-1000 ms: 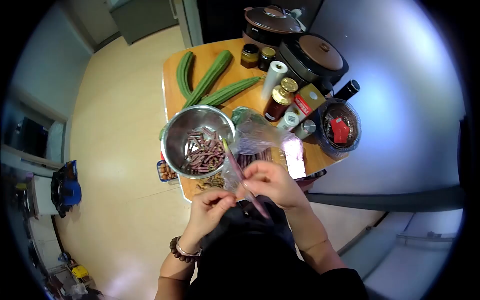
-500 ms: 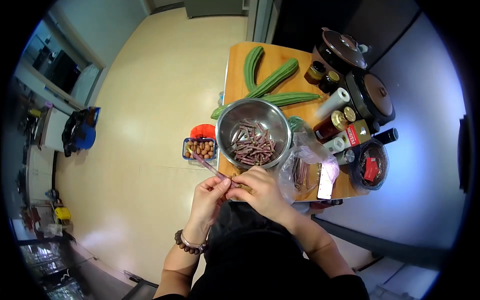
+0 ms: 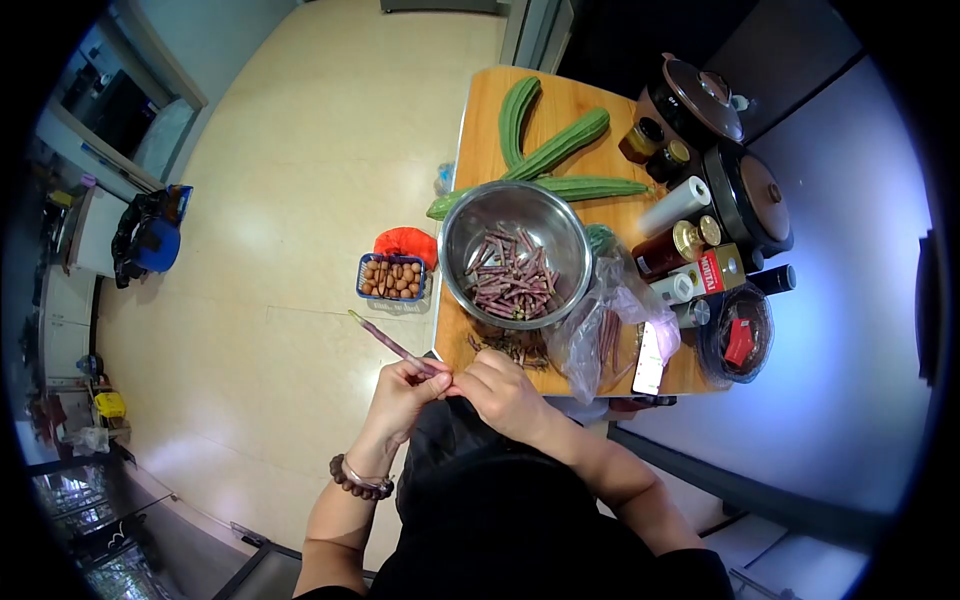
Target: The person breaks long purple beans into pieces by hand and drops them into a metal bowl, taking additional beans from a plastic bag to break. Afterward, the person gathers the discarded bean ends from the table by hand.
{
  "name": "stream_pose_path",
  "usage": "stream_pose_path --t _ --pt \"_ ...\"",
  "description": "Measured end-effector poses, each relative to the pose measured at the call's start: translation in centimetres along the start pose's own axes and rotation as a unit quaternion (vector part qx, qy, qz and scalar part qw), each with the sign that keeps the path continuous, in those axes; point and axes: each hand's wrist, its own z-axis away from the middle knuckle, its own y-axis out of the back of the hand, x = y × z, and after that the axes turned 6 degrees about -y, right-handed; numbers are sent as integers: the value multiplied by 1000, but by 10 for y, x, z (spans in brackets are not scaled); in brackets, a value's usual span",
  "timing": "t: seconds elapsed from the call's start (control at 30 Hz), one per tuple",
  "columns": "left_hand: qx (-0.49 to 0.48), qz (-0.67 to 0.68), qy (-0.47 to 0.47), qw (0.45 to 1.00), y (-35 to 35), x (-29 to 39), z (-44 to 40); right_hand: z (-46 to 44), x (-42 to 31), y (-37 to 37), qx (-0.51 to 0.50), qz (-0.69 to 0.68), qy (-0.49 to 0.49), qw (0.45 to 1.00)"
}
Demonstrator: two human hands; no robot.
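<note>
A long purple stalk [image 3: 395,345] with a pale green tip points up and left from my left hand [image 3: 402,400], whose thumb and fingers pinch it near its lower end. My right hand [image 3: 500,395] is closed at that same end, its fingertips meeting those of the left. Beyond the hands, a steel bowl [image 3: 455,285] on the table holds many short purple stalk pieces [image 3: 512,280]. Brownish scraps [image 3: 520,348] lie between the bowl and my right hand. More long purple stalks [image 3: 610,335] show in a clear plastic bag [image 3: 580,350] right of the bowl.
Several ridged green gourds [image 3: 560,150] lie behind the bowl on the wooden table [image 3: 600,215]. Jars, bottles, two cookers [image 3: 745,195] and a phone [image 3: 648,372] crowd the right side. A blue basket of round brown items [image 3: 392,278] sits left, below the table's edge.
Both hands have shifted slightly left and down with the stalk. My right hand has drawn in to the stalk's lower end, and the brownish scraps on the table have come into fuller view.
</note>
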Motion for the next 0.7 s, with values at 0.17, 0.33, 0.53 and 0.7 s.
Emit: stream_pose_path --t 0.17,0.33,0.53,0.7 --pt "-66 -66 65 993 3 7 -6 1 15 6 -82 -8 93 992" --pt "-163 -45 149 974 2 14 -14 3 23 11 -130 -135 79 979" --pt "-202 -11 192 960 3 12 -25 3 25 21 -98 -189 59 975" --pt "-67 64 147 985 -17 11 -21 0 16 20 25 -113 -21 993"
